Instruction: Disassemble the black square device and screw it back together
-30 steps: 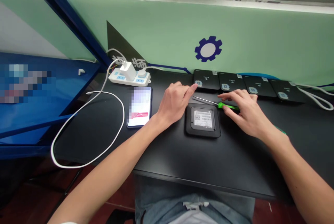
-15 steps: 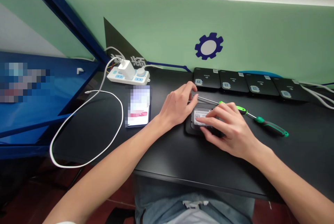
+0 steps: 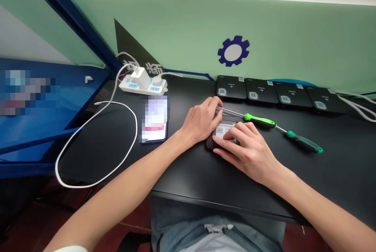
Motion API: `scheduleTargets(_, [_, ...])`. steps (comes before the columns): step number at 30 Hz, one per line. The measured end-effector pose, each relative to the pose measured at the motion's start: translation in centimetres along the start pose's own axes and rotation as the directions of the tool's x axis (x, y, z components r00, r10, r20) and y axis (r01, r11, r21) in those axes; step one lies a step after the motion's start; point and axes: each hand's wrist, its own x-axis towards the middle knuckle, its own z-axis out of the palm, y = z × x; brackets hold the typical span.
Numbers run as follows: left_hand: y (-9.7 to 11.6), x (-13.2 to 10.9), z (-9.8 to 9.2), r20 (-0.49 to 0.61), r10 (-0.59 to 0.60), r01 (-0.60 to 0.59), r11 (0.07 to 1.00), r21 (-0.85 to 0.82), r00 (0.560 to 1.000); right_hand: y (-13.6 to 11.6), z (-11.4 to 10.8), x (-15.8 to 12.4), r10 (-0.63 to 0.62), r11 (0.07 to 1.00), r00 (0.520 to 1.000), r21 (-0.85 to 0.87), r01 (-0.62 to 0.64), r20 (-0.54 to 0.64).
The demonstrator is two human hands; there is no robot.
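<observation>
A small black square device (image 3: pixel 225 126) with a white label lies on the black desk (image 3: pixel 205 173). My left hand (image 3: pixel 201 120) grips its left edge with curled fingers. My right hand (image 3: pixel 246 148) lies over its right side, fingers pressed on the label and the front edge. Just behind the device lie two green-handled screwdrivers, one (image 3: pixel 258 120) near my hands and another (image 3: pixel 304 142) further right. Neither hand touches them.
A phone (image 3: pixel 154 120) lies left of the device, with a white power strip (image 3: pixel 143 84) and a looping white cable (image 3: pixel 96 146) beyond. Several black devices (image 3: pixel 277 93) line the green wall. A blue frame (image 3: pixel 53 107) stands at the left.
My right hand left the nearer screwdriver and moved left onto the black device. My left hand closed in on the device's left edge. The device has shifted slightly left.
</observation>
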Motion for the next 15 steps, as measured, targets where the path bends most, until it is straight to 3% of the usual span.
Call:
scheduleTargets(10, [-0.3, 0.0, -0.2, -0.018, 0.016, -0.017, 0.999, -0.046, 1.0, 0.4, -0.9, -0.2, 0.201, 0.971, 0.976, 0.146, -0.187, -0.084])
scheduleTargets(15, [-0.3, 0.1, -0.3, -0.069, 0.005, -0.011, 0.997, -0.082, 0.998, 0.8, -1.2, -0.1, 0.233, 0.961, 0.967, 0.178, -0.212, -0.107])
